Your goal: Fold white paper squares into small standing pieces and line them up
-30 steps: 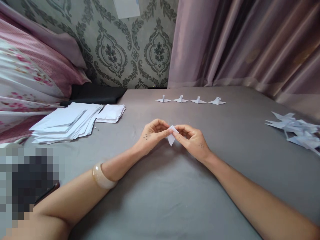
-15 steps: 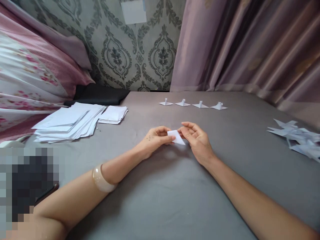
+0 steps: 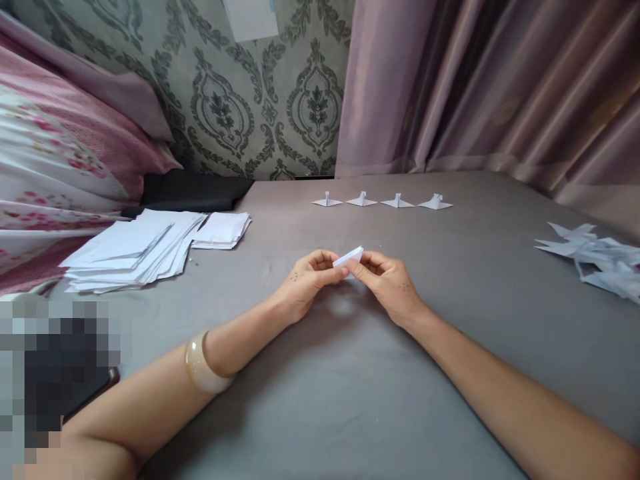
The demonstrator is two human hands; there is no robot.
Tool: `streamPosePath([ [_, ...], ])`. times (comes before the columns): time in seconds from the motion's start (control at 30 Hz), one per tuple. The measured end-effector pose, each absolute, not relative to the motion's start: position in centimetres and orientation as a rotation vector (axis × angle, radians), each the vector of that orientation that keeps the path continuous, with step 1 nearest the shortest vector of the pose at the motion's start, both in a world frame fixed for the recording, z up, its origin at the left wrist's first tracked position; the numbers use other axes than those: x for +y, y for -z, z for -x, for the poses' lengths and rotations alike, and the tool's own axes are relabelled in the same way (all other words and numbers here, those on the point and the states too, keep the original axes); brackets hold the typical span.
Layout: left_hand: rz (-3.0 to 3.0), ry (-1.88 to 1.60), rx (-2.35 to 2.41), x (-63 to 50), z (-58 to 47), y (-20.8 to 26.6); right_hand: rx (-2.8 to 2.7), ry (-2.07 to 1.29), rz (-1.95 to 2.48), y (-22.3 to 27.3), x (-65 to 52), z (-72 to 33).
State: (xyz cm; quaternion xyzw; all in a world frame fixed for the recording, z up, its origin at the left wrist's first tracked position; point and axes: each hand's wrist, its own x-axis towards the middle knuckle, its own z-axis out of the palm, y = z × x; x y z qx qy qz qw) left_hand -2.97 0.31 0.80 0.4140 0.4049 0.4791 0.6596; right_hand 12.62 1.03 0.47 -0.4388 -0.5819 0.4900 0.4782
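Observation:
A small folded piece of white paper (image 3: 350, 256) is held between both hands above the grey cloth-covered surface (image 3: 320, 387). My left hand (image 3: 311, 280) pinches its left end, thumb in front and fingers curled behind. On the other side, my right hand (image 3: 387, 280) presses the lower right part with its thumb, its fingers bent behind the paper. Both thumb tips nearly meet at the paper's lower edge. The fingers hide part of the folds.
Several folded paper birds (image 3: 361, 199) stand in a row at the back. Loose white paper shapes (image 3: 595, 260) are heaped at the right. On the left lie a large paper stack (image 3: 130, 250), a smaller stack (image 3: 221, 231) and a black folded item (image 3: 195, 190).
My right hand has closed onto the paper with its thumb. The paper has gone from a flat diamond-like face to a narrower, tilted shape. The camera view has shifted slightly.

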Motion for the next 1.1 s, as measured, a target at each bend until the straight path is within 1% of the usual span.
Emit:
streamPosePath([
  [0.17,-1.033,-1.081,1.007,0.46,3.29,-1.08,-1.388,-1.178,1.086,-0.52,1.17,-12.84],
  [0.5,-1.054,-1.136,0.976,0.25,3.06,-1.02,-1.374,-1.097,1.031,-0.47,1.39,-13.04],
  [0.63,-1.094,-1.213,0.923,0.00,2.72,-1.25,-1.423,-1.000,1.025,-0.20,1.39,-12.98],
  [0.93,-1.153,-1.241,1.000,0.03,2.69,-1.50,-1.593,-0.841,1.048,-0.29,1.11,-13.13],
  [1.1,-1.161,-1.256,1.004,0.00,2.72,-1.44,-1.672,-0.664,1.024,-0.85,0.69,-12.94],
])
